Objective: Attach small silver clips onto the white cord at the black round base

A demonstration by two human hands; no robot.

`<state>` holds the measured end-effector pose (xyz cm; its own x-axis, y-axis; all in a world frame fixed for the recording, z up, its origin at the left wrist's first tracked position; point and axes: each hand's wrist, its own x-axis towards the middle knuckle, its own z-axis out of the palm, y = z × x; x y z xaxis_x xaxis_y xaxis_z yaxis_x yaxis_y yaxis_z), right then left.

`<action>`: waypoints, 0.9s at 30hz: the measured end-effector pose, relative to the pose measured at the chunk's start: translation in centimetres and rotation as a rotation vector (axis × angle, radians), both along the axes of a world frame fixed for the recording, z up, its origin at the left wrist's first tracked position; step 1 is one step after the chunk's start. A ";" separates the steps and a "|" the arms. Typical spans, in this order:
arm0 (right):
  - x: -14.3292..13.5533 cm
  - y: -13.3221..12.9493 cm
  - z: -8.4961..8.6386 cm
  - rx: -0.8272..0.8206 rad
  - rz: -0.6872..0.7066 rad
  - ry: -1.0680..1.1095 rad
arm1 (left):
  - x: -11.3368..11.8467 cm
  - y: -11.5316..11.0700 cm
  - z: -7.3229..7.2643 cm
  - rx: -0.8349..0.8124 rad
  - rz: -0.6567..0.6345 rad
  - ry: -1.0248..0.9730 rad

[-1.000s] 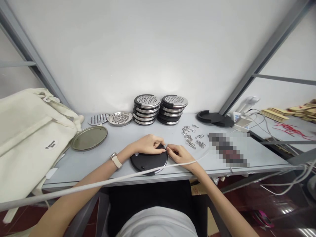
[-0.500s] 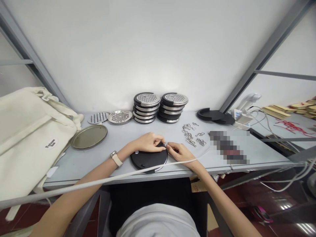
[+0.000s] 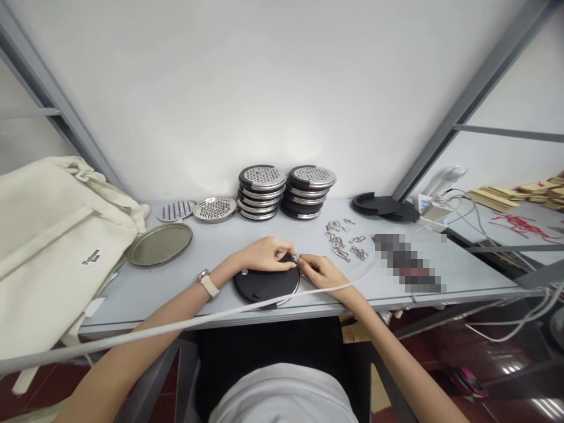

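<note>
Bench (image 3: 211,299): carries all the work; same framing as half a second ago, no visible shift of anything on it. Off-white bag (image 3: 44,235) at its left end. Two stacks of grater discs at the back, left stack (image 3: 262,194) and right stack (image 3: 311,191), side by side, upright, unchanged. Green-grey lid (image 3: 161,244) flat near the bag.

Black disc (image 3: 264,286): on the bench near its front edge, under the left hand (image 3: 264,255), a white cable (image 3: 317,291) crossing the view in front. No travel noted.

Left grip: closed in a pinch on the disc's far right edge. Right hand (image 3: 324,273): grip closed, thumb and index together at the same edge, tips just beside the left's. Whether a small part sits between them: cannot tell. Only a slight difference in the right fingers; judged fine adjustment at one spot, not repositioning.

Metal clips (image 3: 337,242): loose on the bench, beyond the right hand; same layout as before.
</note>
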<state>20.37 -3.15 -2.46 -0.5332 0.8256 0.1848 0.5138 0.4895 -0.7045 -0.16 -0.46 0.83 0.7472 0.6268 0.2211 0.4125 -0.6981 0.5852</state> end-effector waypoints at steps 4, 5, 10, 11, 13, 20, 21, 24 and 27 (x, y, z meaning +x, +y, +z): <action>0.0 -0.1 0.0 0.014 -0.005 -0.012 | 0.0 0.0 0.0 -0.018 0.005 -0.002; 0.0 -0.1 0.0 0.015 -0.006 -0.012 | 0.0 0.0 0.0 -0.025 0.007 0.000; 0.0 -0.1 0.0 0.009 -0.006 -0.012 | 0.1 0.0 0.0 -0.047 0.017 0.002; 0.0 -0.1 0.0 0.008 -0.005 -0.014 | 0.1 0.0 0.0 -0.051 0.018 -0.001; 0.0 -0.1 0.0 0.007 -0.005 -0.018 | 0.1 0.0 0.0 -0.056 0.014 -0.005; 0.0 -0.1 0.0 0.005 -0.001 0.009 | 0.1 0.0 0.1 -0.091 0.011 -0.014; 0.0 0.0 0.0 0.005 0.001 0.011 | 0.1 0.0 0.1 -0.098 0.013 -0.016; 0.0 0.0 0.0 0.008 0.006 0.009 | 0.1 0.0 0.2 -0.111 0.007 -0.007; 0.0 -0.1 0.0 0.008 0.006 -0.004 | 0.1 0.1 0.2 -0.109 0.003 0.004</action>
<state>20.42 -3.22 -2.42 -0.5387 0.8210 0.1892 0.5137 0.4981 -0.6986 -0.05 -0.34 1.02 0.7463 0.6488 0.1488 0.4166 -0.6296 0.6557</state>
